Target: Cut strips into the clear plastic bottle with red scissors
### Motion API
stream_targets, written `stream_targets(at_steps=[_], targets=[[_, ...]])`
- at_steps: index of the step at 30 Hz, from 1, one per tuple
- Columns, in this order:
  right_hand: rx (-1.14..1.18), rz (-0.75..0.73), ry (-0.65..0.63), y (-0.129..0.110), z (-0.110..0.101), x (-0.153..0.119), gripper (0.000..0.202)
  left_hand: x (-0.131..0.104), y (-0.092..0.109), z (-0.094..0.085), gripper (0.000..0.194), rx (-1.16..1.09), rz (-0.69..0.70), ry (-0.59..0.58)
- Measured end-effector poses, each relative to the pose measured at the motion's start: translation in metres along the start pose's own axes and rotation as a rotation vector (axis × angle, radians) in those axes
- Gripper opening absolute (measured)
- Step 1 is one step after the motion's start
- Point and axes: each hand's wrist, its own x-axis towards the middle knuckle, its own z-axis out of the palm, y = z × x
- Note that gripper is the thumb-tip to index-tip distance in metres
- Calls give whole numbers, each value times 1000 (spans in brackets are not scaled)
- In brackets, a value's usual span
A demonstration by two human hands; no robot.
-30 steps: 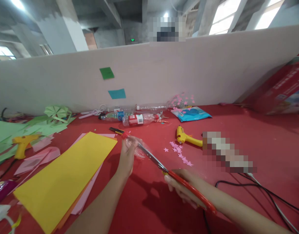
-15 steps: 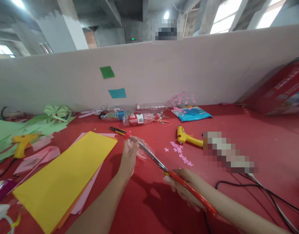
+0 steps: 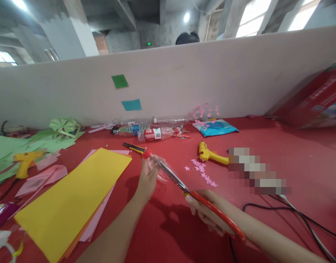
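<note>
My left hand (image 3: pixel 149 176) is closed around the neck end of a clear plastic bottle piece (image 3: pixel 168 168) with a red cap (image 3: pixel 147 153). My right hand (image 3: pixel 207 210) grips the red handles of a pair of scissors (image 3: pixel 178 182). The metal blades look nearly together and lie along the bottle piece, their tips close to my left fingers. Whether the blades are cutting the plastic, I cannot tell. Just behind the cap a yellow and black utility knife (image 3: pixel 134 147) lies on the red table (image 3: pixel 162 233).
Yellow paper (image 3: pixel 77 197) tops a stack at left. A yellow glue gun (image 3: pixel 211 155) and pink paper stars (image 3: pixel 202 170) lie to the right, before a blue packet (image 3: pixel 215 128). Plastic bottles (image 3: pixel 154 134) lie along the white partition (image 3: pixel 168 84). Black cords (image 3: pixel 272 208) cross the right side.
The bottle piece and my left hand have shifted slightly right and down, with the cap turned a little. My right hand and the scissors have moved only slightly.
</note>
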Motion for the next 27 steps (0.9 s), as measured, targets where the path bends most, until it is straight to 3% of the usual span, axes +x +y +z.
stream_targets(at_steps=[8, 18, 27], targets=[[-102, 77, 50, -12, 2, -6, 39, 3, -2, -4, 28, 34, -2, 16], [-4, -25, 36, -1, -1, 0, 45, 2, -6, -5, 20, 178, 39, -88], [-17, 30, 49, 4, -1, 4, 42, 0, -9, -3, 16, 123, 12, -88]])
